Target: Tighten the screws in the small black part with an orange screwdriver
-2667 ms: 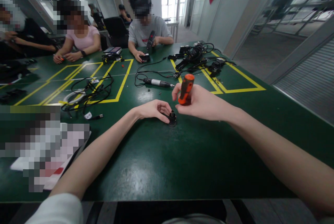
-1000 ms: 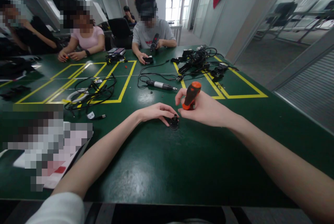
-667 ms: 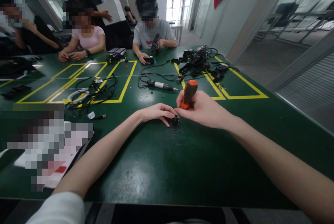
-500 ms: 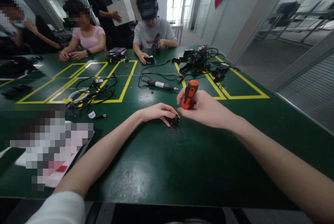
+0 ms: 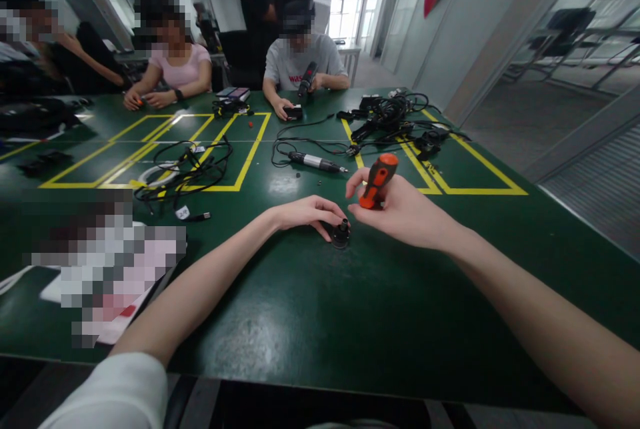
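My left hand [image 5: 313, 214] rests on the green table with its fingers closed round a small round black part [image 5: 341, 235]. That part has a wide flat base and a short metal-tipped post standing up from it; its exact kind does not show. Just right of it and a little higher, my right hand [image 5: 400, 209] grips a screwdriver [image 5: 381, 179] with an orange and black handle. The handle leans upward to the right, and the screwdriver's shaft cannot be made out. My right fingertips are close to the black part, with a small gap between.
Beyond my hands lies a grey and black pen-shaped power tool [image 5: 317, 162] with its cord. Tangled black cables [image 5: 390, 119] lie at the far right, more cables [image 5: 185, 172] at the left. Blurred packets [image 5: 135, 282] sit near my left arm. People sit across the table [image 5: 310, 322].
The view has shifted slightly, so the scene sits a bit further right. The screwdriver handle leans more to the right. The standing person with the white box has moved right behind a seated person.
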The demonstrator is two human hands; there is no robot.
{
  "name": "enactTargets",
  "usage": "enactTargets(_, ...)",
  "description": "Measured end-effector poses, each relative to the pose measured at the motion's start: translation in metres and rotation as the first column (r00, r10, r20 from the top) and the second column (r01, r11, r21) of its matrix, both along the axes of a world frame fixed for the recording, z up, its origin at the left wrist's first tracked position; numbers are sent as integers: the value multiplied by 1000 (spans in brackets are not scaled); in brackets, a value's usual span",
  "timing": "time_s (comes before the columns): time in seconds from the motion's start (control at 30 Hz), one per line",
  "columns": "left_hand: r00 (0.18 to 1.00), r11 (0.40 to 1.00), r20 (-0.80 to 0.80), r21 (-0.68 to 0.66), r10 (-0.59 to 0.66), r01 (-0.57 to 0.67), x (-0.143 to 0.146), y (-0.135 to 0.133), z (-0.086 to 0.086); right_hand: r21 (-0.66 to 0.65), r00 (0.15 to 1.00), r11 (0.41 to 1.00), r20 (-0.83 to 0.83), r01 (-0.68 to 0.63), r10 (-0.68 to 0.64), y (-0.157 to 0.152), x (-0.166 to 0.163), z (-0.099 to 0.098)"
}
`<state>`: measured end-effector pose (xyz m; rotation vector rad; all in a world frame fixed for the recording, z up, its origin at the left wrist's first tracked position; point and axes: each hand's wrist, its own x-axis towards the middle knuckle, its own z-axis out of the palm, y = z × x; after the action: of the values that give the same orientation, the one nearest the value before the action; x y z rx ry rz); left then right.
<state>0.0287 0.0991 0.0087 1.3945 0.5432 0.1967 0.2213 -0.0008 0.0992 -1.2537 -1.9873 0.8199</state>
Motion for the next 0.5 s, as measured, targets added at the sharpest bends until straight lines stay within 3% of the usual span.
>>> enactTargets(0.5, 999, 999, 18, 4, 32, -32, 0, 0, -1, -7, 999, 999, -1, -41, 41, 0, -1, 0)
